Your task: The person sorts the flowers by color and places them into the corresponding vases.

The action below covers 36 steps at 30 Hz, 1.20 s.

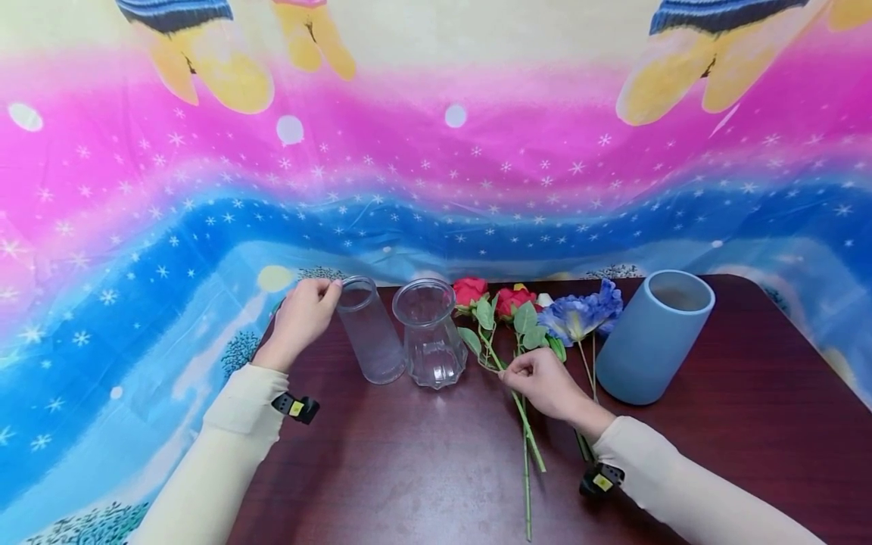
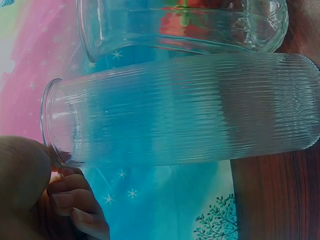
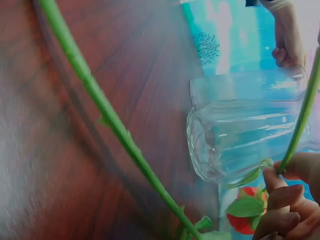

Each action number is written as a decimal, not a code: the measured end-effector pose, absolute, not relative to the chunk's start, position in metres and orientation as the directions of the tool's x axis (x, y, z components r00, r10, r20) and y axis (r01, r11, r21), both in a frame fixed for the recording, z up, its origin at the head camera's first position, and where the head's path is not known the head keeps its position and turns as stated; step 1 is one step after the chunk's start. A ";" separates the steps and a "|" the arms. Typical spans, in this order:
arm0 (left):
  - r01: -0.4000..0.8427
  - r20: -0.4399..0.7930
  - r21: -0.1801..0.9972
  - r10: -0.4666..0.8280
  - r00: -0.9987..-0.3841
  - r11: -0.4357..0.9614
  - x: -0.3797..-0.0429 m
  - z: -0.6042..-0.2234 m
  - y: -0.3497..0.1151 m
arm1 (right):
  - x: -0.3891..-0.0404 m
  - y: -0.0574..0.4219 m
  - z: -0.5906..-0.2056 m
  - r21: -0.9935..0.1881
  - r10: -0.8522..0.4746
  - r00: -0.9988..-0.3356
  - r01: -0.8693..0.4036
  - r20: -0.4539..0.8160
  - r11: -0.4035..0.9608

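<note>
My left hand (image 1: pixel 303 318) pinches the rim of a tall ribbed glass vase (image 1: pixel 375 344), thumb and fingers at its lip in the left wrist view. The vase stands on the dark wooden table. My right hand (image 1: pixel 548 382) pinches a green rose stem (image 3: pixel 298 120) between thumb and fingertips. Two red roses, one at the left (image 1: pixel 470 291) and another beside it (image 1: pixel 514 301), lie at the back of the table with green leaves. Their long stems cross below the right hand, towards the near side. Another thorny stem (image 3: pixel 107 110) passes close to the right wrist camera.
A flared clear glass vase (image 1: pixel 436 344) stands just right of the ribbed one. Blue flowers (image 1: pixel 575 316) lie right of the roses, against a tall blue-grey vase (image 1: pixel 647 348). A printed cloth (image 1: pixel 436 182) hangs behind the table (image 1: pixel 409 469).
</note>
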<state>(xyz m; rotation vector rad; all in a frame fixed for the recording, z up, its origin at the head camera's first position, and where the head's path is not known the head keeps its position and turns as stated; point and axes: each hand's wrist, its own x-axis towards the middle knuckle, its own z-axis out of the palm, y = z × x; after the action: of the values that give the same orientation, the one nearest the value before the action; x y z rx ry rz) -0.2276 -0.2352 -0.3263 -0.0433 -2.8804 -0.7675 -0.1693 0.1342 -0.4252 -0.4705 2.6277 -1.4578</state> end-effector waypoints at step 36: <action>0.084 0.136 0.508 0.017 -0.991 0.857 -0.228 -0.323 -0.236 | -0.159 0.117 -0.407 -0.982 -0.014 -0.986 -0.164 0.165 -0.090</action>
<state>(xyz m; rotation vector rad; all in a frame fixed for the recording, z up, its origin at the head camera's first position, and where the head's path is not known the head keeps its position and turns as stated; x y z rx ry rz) -0.2285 -0.2360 -0.3232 -0.0791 -2.9046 -0.8026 -0.1589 0.1169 -0.4074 -0.2138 2.1843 -2.3884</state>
